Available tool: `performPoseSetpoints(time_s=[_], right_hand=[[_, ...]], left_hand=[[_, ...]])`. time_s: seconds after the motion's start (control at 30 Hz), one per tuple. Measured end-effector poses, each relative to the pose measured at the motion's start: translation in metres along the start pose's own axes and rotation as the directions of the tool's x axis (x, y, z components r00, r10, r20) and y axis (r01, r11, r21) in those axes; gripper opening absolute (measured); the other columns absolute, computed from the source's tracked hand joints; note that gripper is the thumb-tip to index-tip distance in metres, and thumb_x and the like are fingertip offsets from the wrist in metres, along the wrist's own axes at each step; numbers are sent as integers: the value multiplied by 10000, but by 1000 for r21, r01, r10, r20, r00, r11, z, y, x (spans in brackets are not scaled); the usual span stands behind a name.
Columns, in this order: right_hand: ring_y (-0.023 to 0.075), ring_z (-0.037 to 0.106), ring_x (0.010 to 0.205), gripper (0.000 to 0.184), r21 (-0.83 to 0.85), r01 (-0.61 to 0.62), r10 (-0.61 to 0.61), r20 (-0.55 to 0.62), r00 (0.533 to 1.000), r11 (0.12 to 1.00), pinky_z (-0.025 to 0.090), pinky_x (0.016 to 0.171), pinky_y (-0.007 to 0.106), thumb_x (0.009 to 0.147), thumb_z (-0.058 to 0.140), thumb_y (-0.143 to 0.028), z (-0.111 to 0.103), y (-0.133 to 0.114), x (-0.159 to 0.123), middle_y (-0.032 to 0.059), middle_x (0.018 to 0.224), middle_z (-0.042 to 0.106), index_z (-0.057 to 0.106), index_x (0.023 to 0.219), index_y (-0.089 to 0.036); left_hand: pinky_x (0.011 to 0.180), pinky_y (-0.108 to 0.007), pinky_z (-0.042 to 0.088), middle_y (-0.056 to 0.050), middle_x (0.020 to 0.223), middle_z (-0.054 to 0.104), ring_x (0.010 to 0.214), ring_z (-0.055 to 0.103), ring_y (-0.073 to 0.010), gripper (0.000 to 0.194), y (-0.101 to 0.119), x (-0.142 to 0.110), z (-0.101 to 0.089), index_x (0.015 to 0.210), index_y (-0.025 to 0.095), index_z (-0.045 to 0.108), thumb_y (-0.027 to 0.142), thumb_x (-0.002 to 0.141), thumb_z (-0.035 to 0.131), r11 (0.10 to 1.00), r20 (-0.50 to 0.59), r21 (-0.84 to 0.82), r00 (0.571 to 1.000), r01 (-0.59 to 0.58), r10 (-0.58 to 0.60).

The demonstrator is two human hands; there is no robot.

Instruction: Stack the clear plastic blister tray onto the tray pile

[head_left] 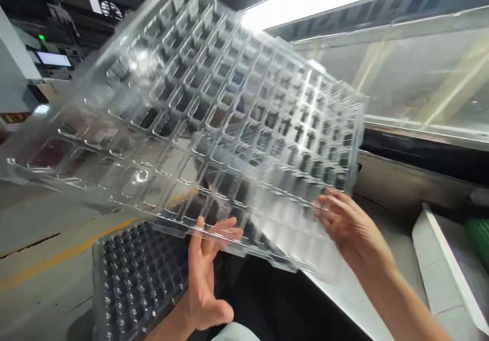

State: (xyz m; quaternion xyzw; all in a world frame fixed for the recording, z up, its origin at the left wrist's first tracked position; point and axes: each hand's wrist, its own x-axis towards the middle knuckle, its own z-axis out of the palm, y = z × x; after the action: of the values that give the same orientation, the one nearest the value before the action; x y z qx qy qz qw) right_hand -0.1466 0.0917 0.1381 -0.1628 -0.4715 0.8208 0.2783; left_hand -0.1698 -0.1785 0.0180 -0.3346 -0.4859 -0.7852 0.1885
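A large clear plastic tray (198,112) with many small square pockets is raised and tilted in front of me, filling most of the view. My right hand (349,226) grips its near right edge, fingers curled over the rim. My left hand (208,275) is spread beneath the near edge, fingertips touching the tray's underside. The pockets that I can see through look empty.
A dark pocketed tray (133,280) lies low at the left, below the raised one. A grey work surface (385,188) runs along the right, with a white box edge (443,259) and something green (479,234). A concrete floor with a yellow line (57,252) is at left.
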Motion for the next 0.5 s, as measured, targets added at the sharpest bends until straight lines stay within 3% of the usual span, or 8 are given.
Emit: performPoseSetpoints(time_s=[0.1, 0.2, 0.37, 0.5], right_hand=[[214, 736, 787, 551, 47, -78, 75, 57, 996, 996, 654, 645, 254, 486, 977, -212, 11, 24, -8, 37, 869, 730, 689, 956, -190], [234, 750, 908, 606, 66, -62, 58, 57, 997, 996, 656, 707, 265, 517, 1000, -254, 5, 43, -21, 26, 952, 739, 672, 1025, -223], [294, 755, 995, 718, 61, -104, 97, 104, 990, 993, 648, 768, 323, 588, 1005, -337, -15, 61, -35, 50, 1036, 751, 629, 1195, -260], [307, 746, 1040, 768, 121, -108, 98, 83, 992, 987, 650, 828, 347, 643, 981, -402, -28, 64, -35, 55, 1070, 746, 601, 1296, -264]], left_hand=[[920, -451, 618, -161, 1470, 585, 1150, 706, -285, 940, 6, 18, 16, 1629, 381, 226, 591, 876, 748, 997, -171, -30, 982, 71, -75], [781, -380, 639, -135, 1406, 636, 978, 759, -241, 746, 7, 53, 17, 1551, 365, 326, 410, 919, 719, 981, -223, -70, 956, 181, -192], [660, -326, 590, -128, 1187, 754, 729, 753, -203, 793, 0, 111, -13, 1521, 259, 344, 357, 839, 736, 956, -199, -75, 936, 282, -292], [610, -278, 551, -115, 1013, 795, 590, 685, -150, 954, -4, 145, -43, 1604, 178, 211, 308, 807, 719, 946, -262, -36, 911, 321, -319]])
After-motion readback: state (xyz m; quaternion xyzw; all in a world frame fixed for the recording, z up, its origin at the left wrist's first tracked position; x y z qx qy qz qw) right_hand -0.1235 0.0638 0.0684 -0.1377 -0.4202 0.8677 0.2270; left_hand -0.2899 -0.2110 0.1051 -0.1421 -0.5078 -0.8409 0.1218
